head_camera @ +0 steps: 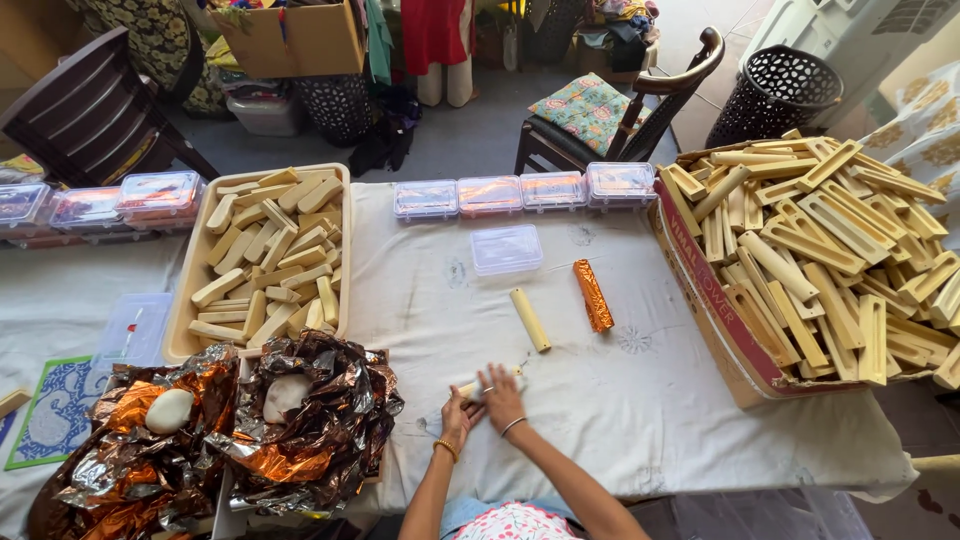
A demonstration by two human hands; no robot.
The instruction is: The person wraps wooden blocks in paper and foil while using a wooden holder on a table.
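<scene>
Both hands, left hand (457, 413) and right hand (502, 397), pinch a pale stick (478, 386) at the table edge (640, 480); loose grip could drop it.

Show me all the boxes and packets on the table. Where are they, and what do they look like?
Clear plastic boxes: row along the far edge, flat, pinkish contents.
Single clear box: just before that row, looks empty.
More clear boxes: far left.
Cardboard carton: right side, brown with red print, heaped with pale sticks.
Foil-wrapped stick: table middle, copper-orange.
Crumpled foil: near left, silver and orange.
</scene>
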